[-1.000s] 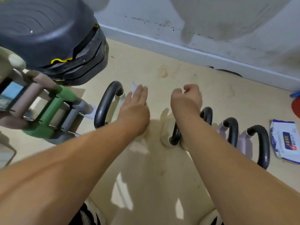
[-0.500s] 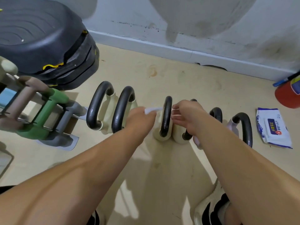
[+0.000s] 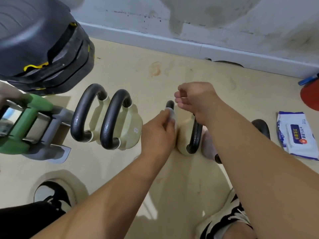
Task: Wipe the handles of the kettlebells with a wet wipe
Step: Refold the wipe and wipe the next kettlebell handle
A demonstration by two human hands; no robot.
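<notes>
Cream kettlebells with black handles stand in a row on the beige floor. Two of them [image 3: 128, 125] sit left of my hands. My left hand [image 3: 158, 133] pinches a white wet wipe [image 3: 171, 114] against the black handle [image 3: 170, 105] of the third kettlebell. My right hand [image 3: 196, 100] hovers just right of that handle top, fingers loosely curled, holding nothing visible. Under my right wrist a fourth kettlebell's handle [image 3: 195, 135] shows. Further kettlebells lie mostly hidden behind my right forearm; only one dark handle top [image 3: 261, 125] shows.
A wet-wipe pack [image 3: 296, 135] lies on the floor at the right. A red object [image 3: 310, 97] sits at the right edge. Stacked black step platforms [image 3: 43, 45] and a rack of coloured dumbbells [image 3: 25, 125] fill the left. My shoes [image 3: 57, 194] are below.
My left hand slid down the third kettlebell's handle with the wipe. My right hand let go of the fourth kettlebell's handle and lifted. The view shifted slightly.
</notes>
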